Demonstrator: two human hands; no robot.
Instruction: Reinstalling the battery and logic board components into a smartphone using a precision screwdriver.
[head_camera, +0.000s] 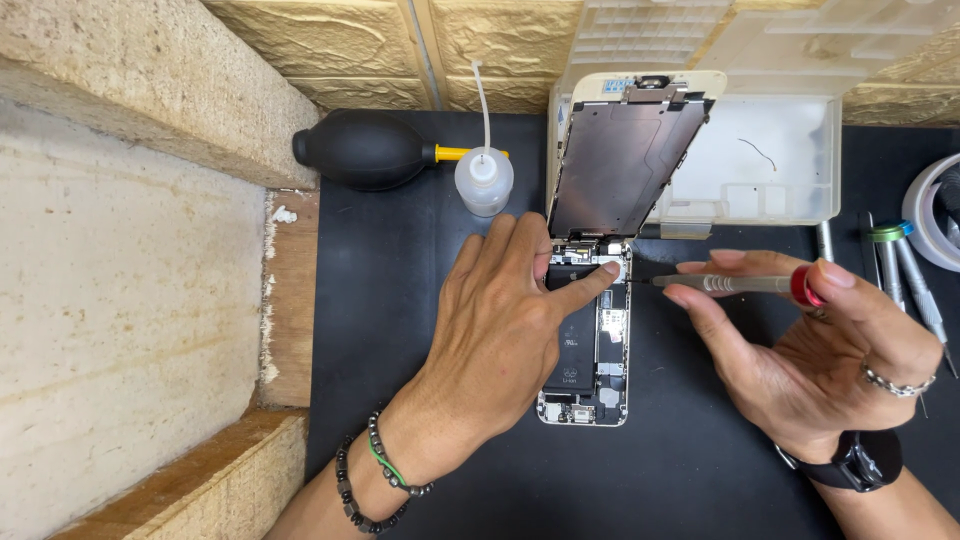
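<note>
An opened smartphone (600, 360) lies on a black mat (400, 300), its screen panel (620, 165) tilted up and leaning against a white plastic box (790, 160). My left hand (500, 330) rests flat on the phone body, and its index fingertip presses near the phone's upper right corner. My right hand (810, 350) holds a small screwdriver (740, 284) with a grey shaft and a red end cap. The screwdriver lies level, its tip pointing left at the spot by my left fingertip. The battery is partly hidden under my left hand.
A black rubber air blower (365, 150) with a yellow nozzle and a small clear squeeze bottle (484, 180) sit at the mat's back left. Several more screwdrivers (900, 270) and a tape roll (935, 210) lie at the right. A stone wall runs along the left.
</note>
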